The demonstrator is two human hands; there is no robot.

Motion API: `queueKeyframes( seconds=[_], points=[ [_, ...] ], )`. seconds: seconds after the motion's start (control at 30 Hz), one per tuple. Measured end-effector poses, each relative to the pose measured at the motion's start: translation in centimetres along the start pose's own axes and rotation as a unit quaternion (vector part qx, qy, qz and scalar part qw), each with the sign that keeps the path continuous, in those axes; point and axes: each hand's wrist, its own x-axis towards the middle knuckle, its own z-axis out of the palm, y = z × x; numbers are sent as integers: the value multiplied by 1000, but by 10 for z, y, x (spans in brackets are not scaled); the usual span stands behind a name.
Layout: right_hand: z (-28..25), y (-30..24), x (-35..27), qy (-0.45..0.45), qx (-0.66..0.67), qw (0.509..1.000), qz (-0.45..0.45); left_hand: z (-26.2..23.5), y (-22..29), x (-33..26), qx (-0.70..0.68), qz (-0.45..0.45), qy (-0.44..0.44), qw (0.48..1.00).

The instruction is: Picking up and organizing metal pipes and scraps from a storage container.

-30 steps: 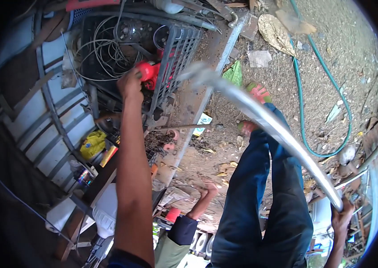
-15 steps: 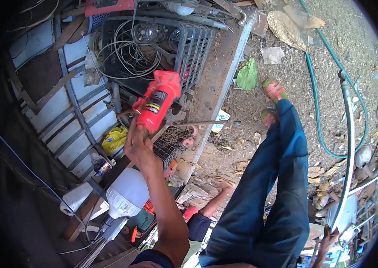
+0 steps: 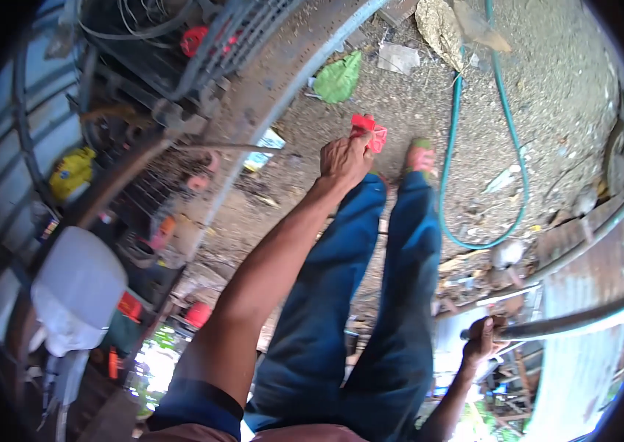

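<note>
My left hand (image 3: pixel 346 159) is closed around a red bottle jack (image 3: pixel 377 138), held out in front of my legs above the dirt ground. Most of the jack is hidden behind the hand; its red base end shows past the fingers. On the lower right, my right hand (image 3: pixel 483 341) wraps around the end of a long grey metal pipe (image 3: pixel 584 321). The pipe runs off to the right edge of the view.
At upper left a black plastic crate (image 3: pixel 216 51) with wire stands on a metal-edged ledge (image 3: pixel 282 85). A green hose (image 3: pixel 450 140) loops on the ground near a green leaf (image 3: pixel 338 77). A large white bulb (image 3: pixel 80 280) is at left, a yellow bag (image 3: pixel 72 173) above it.
My left hand has carried the bottle jack from beside the crate rightward over the ground. The pipe in my right hand has swung from steep to nearly level, and my view has turned right.
</note>
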Motion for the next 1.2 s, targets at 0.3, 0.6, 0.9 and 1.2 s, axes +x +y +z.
queueKeyframes(
  seconds=[0.3,0.6,0.9,1.2],
  points=[
    [46,-30,85,-82,24,986,-147,116,-22,5,-36,-94,-93,991],
    [-6,2,121,-90,-443,876,-168,-58,99,-142,-256,144,-108,950],
    [69,-12,126,-492,-545,618,-281,-49,-27,-199,-48,-10,-324,945],
    [256,36,76,-391,-272,847,-237,-123,-40,-376,-135,-281,-336,889]
  ],
)
